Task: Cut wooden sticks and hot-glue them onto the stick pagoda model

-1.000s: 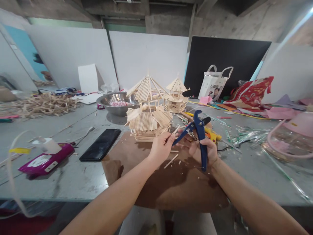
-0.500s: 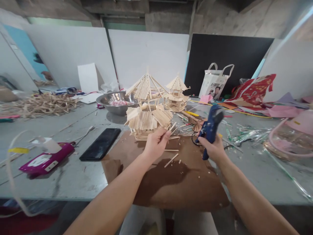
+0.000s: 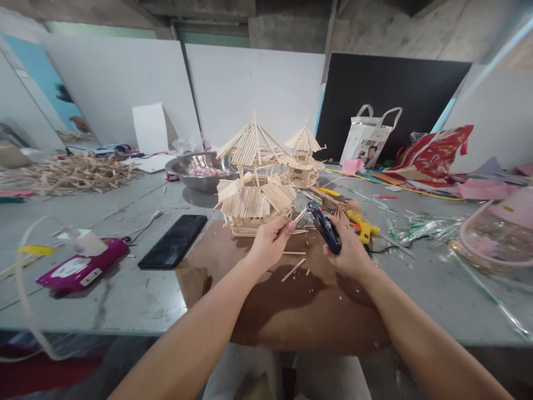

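Observation:
Pinched in my left hand (image 3: 272, 239) is a thin wooden stick (image 3: 301, 214), its free end pointing up and right. My right hand (image 3: 347, 247) is wrapped round the handles of dark blue pliers (image 3: 325, 226), possibly cutters. Their jaws meet the stick's free end or lie right beside it; I cannot tell which. Just behind my left hand stands a pavilion model (image 3: 256, 197) of wooden sticks, its upper roof partly covered. A smaller stick pavilion (image 3: 303, 161) stands behind it. Loose sticks (image 3: 293, 270) and small bits lie on the brown board (image 3: 300, 322) under my hands.
A yellow glue gun (image 3: 363, 226) lies right of my right hand. To the left are a black phone (image 3: 172, 242), a purple power strip (image 3: 83, 266) and a metal bowl (image 3: 200, 180). A stick pile (image 3: 79, 175) lies far left, clear plastic wrapping (image 3: 433, 229) at right.
My right hand has moved left and turned the pliers, bringing their jaws to the stick's end. The glue gun now shows behind it. My left hand stays nearly in place with the stick.

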Tool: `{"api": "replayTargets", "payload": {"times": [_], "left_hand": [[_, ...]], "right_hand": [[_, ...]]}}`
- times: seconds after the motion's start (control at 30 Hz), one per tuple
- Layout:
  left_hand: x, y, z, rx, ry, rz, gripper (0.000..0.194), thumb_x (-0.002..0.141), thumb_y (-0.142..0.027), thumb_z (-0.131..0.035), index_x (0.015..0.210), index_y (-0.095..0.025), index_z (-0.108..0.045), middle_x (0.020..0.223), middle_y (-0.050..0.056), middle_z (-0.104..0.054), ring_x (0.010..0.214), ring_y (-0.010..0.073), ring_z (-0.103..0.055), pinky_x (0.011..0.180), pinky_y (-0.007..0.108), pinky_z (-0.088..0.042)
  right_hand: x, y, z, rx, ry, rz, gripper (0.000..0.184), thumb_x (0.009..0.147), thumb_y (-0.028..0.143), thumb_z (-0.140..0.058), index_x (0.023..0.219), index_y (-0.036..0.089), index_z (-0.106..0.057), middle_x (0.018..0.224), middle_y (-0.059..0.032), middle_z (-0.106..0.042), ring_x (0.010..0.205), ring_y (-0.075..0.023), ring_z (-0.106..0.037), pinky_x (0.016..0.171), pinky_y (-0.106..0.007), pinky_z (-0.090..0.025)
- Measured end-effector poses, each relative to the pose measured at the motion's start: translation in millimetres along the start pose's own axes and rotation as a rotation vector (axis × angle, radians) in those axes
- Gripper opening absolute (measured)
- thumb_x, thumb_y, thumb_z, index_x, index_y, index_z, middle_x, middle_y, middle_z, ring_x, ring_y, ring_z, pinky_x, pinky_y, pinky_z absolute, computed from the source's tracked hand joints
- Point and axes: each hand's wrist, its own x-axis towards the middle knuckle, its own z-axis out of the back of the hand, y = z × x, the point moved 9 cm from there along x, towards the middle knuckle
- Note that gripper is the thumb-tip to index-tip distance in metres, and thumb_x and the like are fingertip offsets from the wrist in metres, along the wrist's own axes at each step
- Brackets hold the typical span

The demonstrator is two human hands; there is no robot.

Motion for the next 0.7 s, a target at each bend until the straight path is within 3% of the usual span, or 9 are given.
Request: {"api": "replayTargets", "payload": {"times": [0.23,0.47,0.7], "left_hand": [[-2.4,-4.4,0.8,0.035,-0.01,-0.068,0.027,0.079,-0.032,-0.038,0.059,-0.016,-0.046,0.051,-0.003,-0.036,0.05,0.0073,-0.034,0.05,0.02,-0.029],[-5.9,-4.1,-14.3,0.096,0.099,-0.106,0.021,0.076,-0.02,-0.037,0.069,-0.015,-0.056,0.059,0.001,-0.051,0.055,0.0095,-0.045,0.053,0.02,-0.034],[-6.9,-0.5,-18.1,0.122,0.118,-0.101,0.022,0.074,-0.016,-0.037,0.075,-0.015,-0.06,0.062,0.002,-0.055,0.057,0.0103,-0.048,0.054,0.02,-0.035]], "right_hand": [[0.0,-2.3,-3.0,-0.004,0.006,-0.013,0.057,0.059,0.017,-0.048,0.114,0.018,-0.035,0.099,-0.01,-0.052,0.088,-0.0242,-0.05,0.075,-0.037,-0.04],[-3.4,16.6,-15.1,-0.043,0.084,0.091,0.058,0.058,0.017,-0.049,0.114,0.017,-0.036,0.109,-0.012,-0.05,0.101,-0.0261,-0.045,0.084,-0.04,-0.036],[-4.8,14.8,-18.6,-0.078,0.084,0.08,0.055,0.06,0.02,-0.049,0.113,0.015,-0.037,0.107,-0.0134,-0.052,0.098,-0.0264,-0.048,0.083,-0.04,-0.037]]}}
